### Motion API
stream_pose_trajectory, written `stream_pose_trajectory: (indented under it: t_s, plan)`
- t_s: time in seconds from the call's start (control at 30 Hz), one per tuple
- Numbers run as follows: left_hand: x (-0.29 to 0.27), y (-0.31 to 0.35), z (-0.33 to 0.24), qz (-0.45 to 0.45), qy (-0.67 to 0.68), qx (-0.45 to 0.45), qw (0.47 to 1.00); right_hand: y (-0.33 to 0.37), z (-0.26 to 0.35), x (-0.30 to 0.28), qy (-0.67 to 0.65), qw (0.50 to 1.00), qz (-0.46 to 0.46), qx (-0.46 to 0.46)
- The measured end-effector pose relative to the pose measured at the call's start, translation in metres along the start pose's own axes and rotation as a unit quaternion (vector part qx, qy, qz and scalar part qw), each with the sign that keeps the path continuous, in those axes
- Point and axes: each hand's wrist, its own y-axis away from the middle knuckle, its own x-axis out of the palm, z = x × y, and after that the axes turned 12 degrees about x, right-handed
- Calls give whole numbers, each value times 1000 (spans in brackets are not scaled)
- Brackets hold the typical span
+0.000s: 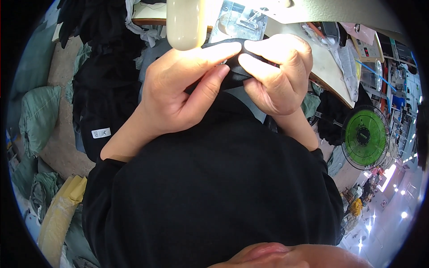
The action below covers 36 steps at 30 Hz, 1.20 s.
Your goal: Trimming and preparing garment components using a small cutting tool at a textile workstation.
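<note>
A piece of dark cloth (239, 73) is stretched between my two hands, close in front of a sewing machine. My left hand (172, 89) pinches its left side between thumb and forefinger, and a tiny pale bit shows by those fingertips, too small to name. On the other side my right hand (286, 73) grips the cloth with curled fingers, its fingertips almost meeting the left forefinger. Just beyond the hands lies the machine's bright metal plate (241, 22) with the presser foot area. The cream rounded end of the machine (185, 24) hangs right above my left hand.
Black garments (98, 85) are heaped at the left, with green sacks (40, 116) and a yellow wrapped bundle (62, 214) on the floor. The white worktable (330, 76) runs off to the right, holding plastic bags and tools. A green fan (364, 134) stands beyond its edge.
</note>
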Motion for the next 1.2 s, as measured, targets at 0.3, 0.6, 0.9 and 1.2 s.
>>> stream_pose_trajectory:
  t_s: [0.3,0.6,0.9,1.2]
  plan:
    - [4,11,-1,-143,301,-178,926,-1,2,2,-1,1000,-13,2]
    - [4,1,2,-71,77,-8,994,2,3,1,9,1000,-8,2]
    - [-2,-4,-3,-17,15,-9,1000,0,4,2,19,1000,-7,-13]
    - [7,4,6,-87,86,-26,992,0,6,3,23,1000,-10,-13]
